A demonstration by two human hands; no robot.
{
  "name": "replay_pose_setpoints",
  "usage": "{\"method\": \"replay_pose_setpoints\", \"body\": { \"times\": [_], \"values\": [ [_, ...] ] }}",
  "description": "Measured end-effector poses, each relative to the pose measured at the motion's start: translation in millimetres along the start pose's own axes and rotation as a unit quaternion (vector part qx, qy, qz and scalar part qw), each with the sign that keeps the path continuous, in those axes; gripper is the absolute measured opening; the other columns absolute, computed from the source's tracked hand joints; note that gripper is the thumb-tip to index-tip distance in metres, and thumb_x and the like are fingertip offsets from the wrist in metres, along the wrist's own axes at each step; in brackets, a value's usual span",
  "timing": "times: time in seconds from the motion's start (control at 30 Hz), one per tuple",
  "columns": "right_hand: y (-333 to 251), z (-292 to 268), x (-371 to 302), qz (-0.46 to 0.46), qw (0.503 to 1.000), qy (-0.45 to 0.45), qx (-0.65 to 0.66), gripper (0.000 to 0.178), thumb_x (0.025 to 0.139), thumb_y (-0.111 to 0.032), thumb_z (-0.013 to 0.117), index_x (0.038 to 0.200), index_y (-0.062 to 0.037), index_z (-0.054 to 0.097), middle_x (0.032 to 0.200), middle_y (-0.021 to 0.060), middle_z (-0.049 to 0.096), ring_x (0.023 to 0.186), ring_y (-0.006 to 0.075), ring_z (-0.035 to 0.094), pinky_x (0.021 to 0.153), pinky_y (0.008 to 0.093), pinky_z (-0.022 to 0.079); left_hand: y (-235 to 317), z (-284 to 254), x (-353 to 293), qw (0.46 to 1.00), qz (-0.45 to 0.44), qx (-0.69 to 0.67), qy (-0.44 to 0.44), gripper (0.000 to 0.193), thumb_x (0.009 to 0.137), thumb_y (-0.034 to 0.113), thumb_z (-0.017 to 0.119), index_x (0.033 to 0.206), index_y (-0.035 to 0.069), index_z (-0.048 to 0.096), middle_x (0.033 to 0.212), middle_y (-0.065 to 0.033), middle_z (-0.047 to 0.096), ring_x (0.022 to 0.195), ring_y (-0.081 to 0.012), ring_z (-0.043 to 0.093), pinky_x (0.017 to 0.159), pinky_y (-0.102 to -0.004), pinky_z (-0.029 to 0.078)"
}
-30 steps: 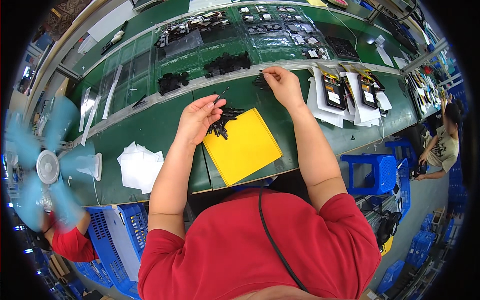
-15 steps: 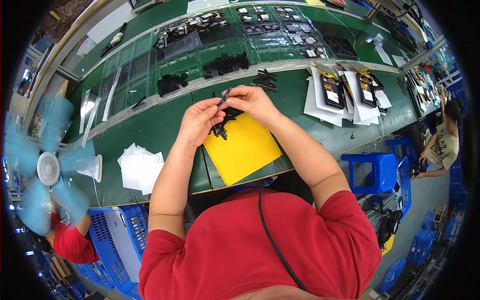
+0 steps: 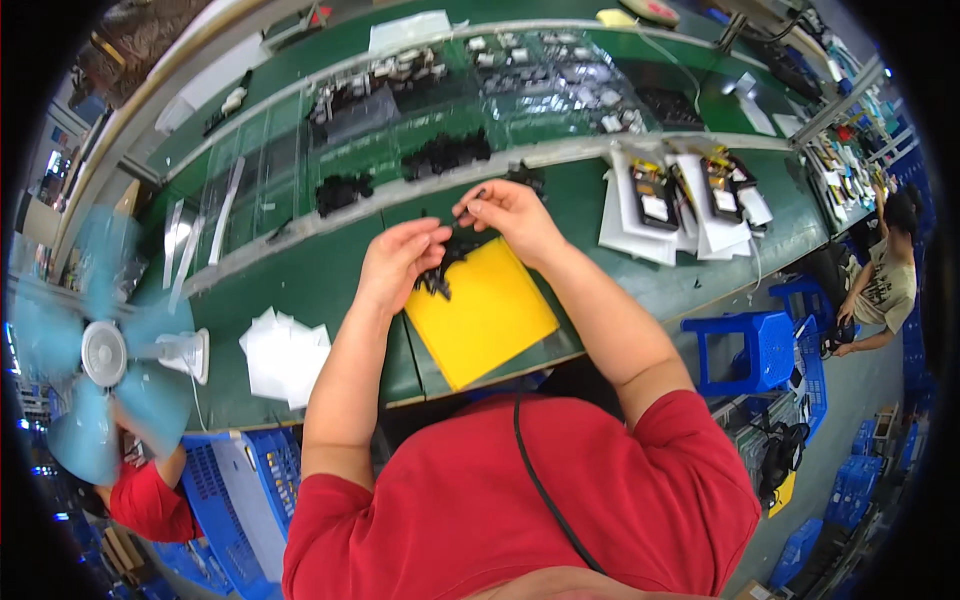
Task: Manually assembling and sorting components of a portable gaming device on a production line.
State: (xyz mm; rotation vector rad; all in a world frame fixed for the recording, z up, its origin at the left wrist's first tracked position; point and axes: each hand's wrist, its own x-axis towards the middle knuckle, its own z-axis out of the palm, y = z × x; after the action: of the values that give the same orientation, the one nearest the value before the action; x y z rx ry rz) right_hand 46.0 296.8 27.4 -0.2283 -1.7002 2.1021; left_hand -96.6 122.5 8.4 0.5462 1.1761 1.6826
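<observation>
My right hand (image 3: 512, 222) pinches a small thin black strip (image 3: 467, 208) above the green workbench (image 3: 590, 290). Beside it on the left, my left hand (image 3: 398, 262) has its fingers loosely bent and apart from the strip; nothing shows between them. Under both hands a heap of short black strips (image 3: 436, 282) lies on the far part of a yellow sheet stack (image 3: 480, 325). My left fingers partly cover this heap. Beyond my right hand sits another small black pile (image 3: 526, 178), blurred and partly hidden.
White papers (image 3: 284, 355) lie at left near a spinning blue fan (image 3: 104, 353). Black devices (image 3: 652, 195) rest on white sheets at right. Clear trays with small parts (image 3: 550, 75) and black heaps (image 3: 446, 153) line the back. Blue stool (image 3: 745, 350) and co-workers stand nearby.
My hands have drawn apart. The strip that was between both hands is now at my right fingertips only. The whole view has shifted slightly.
</observation>
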Motion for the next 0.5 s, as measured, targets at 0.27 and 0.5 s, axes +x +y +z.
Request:
{"method": "replay_pose_setpoints", "body": {
  "times": [0.27,0.5],
  "values": [
    [-3.2,-48.8,-7.8,-0.075,0.88,0.181,-0.432,0.017,0.086,-0.013,0.064,0.1,-0.0034,0.068,0.09,0.0147,0.067,0.082,0.0282,0.066,0.076,0.0366,0.052,-3.1,-15.4,-7.7,0.991,0.077,0.061,0.086,0.027,0.097,0.008,0.054,0.121,-0.002,0.06,0.11,-0.0148,0.068,0.083,-0.0147,0.065,0.076,-0.0285,0.055],
    [2.3,-61.5,-5.4,-0.075,0.779,0.147,-0.605,0.017,0.083,-0.011,0.062,0.096,-0.0068,0.073,0.093,0.0142,0.064,0.096,0.0335,0.061,0.087,0.0429,0.049,3.0,-16.6,-3.2,0.982,0.117,0.116,0.097,0.024,0.096,0.007,0.056,0.117,-0.002,0.063,0.106,-0.0135,0.07,0.081,-0.0134,0.065,0.074,-0.0271,0.055]
  ]
}}
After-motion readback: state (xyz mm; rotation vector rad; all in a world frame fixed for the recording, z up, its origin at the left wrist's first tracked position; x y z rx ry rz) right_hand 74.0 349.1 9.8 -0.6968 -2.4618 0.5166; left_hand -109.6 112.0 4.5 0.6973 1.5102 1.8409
